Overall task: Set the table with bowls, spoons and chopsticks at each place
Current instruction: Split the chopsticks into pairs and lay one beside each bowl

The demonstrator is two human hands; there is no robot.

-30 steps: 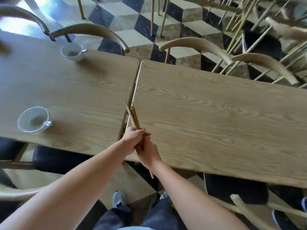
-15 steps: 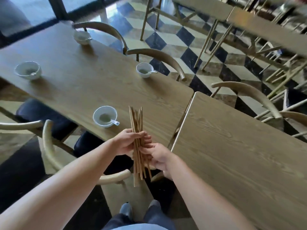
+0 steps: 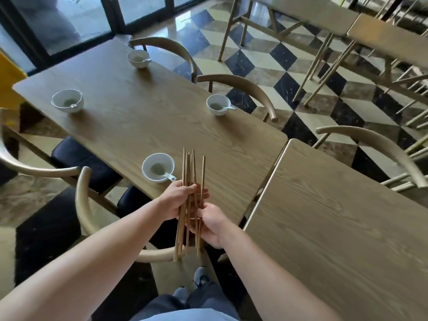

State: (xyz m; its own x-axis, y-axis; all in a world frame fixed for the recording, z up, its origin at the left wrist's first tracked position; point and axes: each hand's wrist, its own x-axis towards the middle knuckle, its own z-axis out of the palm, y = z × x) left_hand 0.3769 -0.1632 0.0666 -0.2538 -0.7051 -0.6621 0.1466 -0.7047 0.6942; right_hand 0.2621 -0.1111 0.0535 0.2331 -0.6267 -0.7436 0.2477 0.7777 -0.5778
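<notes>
Left hand [image 3: 174, 202] and right hand [image 3: 212, 224] both grip fanned chopsticks [image 3: 188, 177], fingers hiding the middle, count unclear; a bowl [image 3: 162, 159] sits at eleven o'clock of them.

Black-and-cream diamond-tiled polished floor [image 3: 284, 63]. On floor: curved-back light-wood armchairs [image 3: 243, 82], black seat cushions [image 3: 78, 156]. Far right of floor: spare light-wood tables [image 3: 393, 40]. Beyond floor's far edge: dark-framed glass doors [image 3: 76, 22]. Floor's left edge: yellow object [image 3: 9, 75], cut off.
</notes>
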